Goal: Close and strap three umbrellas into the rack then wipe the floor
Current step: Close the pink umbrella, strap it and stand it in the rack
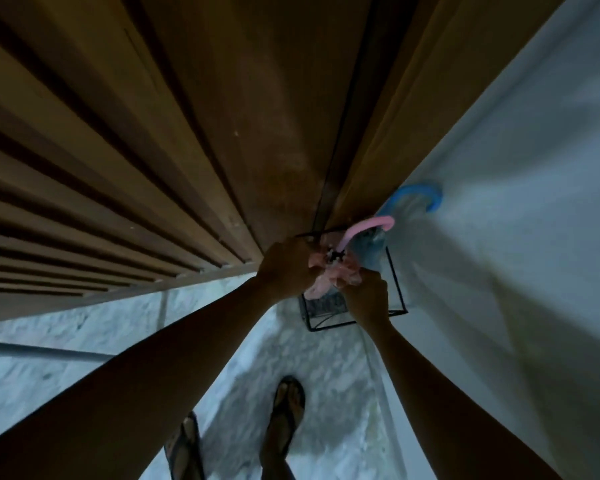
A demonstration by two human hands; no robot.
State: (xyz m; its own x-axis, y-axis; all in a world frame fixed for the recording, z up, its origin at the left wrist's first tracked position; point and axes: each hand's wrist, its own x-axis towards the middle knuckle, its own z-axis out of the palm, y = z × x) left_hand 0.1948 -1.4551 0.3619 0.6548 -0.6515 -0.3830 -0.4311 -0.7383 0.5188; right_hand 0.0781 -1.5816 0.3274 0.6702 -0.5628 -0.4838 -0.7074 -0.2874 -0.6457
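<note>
Pink umbrella (321, 286) gripped by left hand (286, 268) and right hand (366, 299).

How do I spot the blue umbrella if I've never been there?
Find the corner where the brown wooden door meets the white wall; a black wire rack stands on the floor there. The blue umbrella rises from it along the wall. Its hooked handle is blue, unlike the pink hook of the pink umbrella beside it.
</note>
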